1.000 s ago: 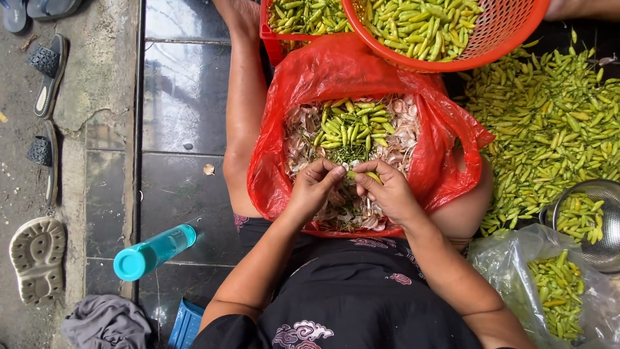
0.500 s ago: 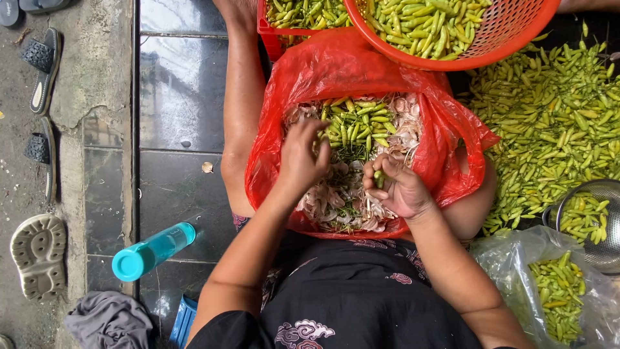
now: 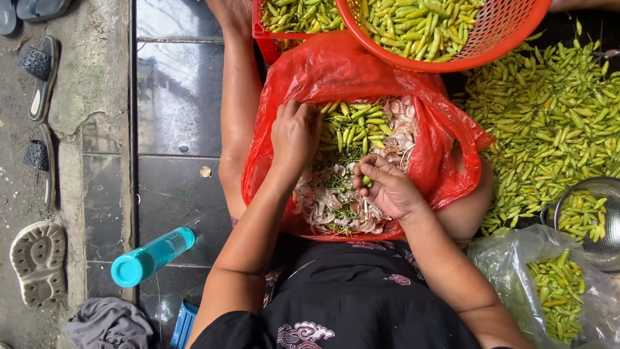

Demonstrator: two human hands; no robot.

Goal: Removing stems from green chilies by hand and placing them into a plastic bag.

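A red plastic bag lies open in my lap, filled with small green chillies on top of pale papery husks. My left hand reaches into the chilli pile at the bag's upper left, fingers curled down among the chillies. Lower and to the right, my right hand is closed around one green chilli over the husks.
An orange basket of chillies and a red crate sit beyond the bag. Loose chillies cover the floor at right, with a metal strainer and a clear bag. A teal bottle, cloth and sandals lie left.
My hands were together at the bag's middle; the left has since moved up into the chilli pile, and the right has drawn back slightly, holding a chilli.
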